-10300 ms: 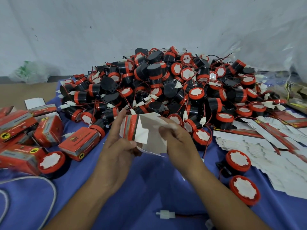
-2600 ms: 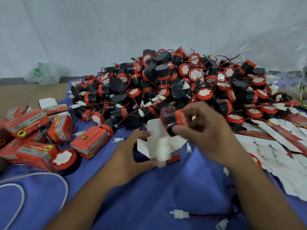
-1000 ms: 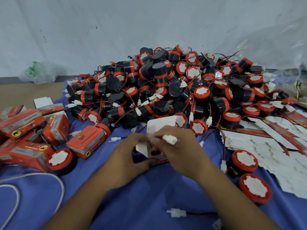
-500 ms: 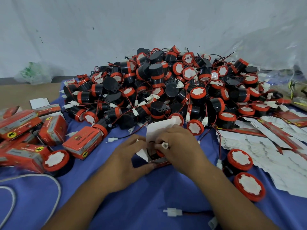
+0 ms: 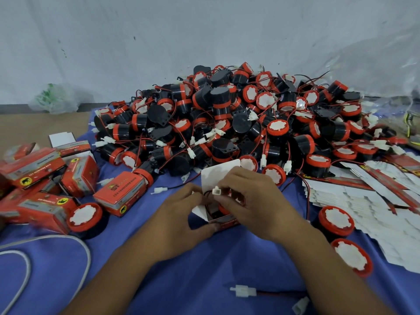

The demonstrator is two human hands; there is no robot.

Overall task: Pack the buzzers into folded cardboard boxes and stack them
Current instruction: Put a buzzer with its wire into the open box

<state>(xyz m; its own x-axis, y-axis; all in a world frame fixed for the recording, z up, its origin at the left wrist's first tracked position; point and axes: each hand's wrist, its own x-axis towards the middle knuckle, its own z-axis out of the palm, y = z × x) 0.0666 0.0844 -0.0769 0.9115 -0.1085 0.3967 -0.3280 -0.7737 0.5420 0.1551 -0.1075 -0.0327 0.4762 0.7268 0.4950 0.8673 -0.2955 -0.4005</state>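
Left hand gripping box, buzzer inside, right hand pinching connector

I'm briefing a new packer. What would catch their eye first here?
The heap of buzzers, black and red, fills the back of the blue cloth. Just before it, the left hand holds an open box while the right hand pinches a white connector over it. At left lie packed red boxes.
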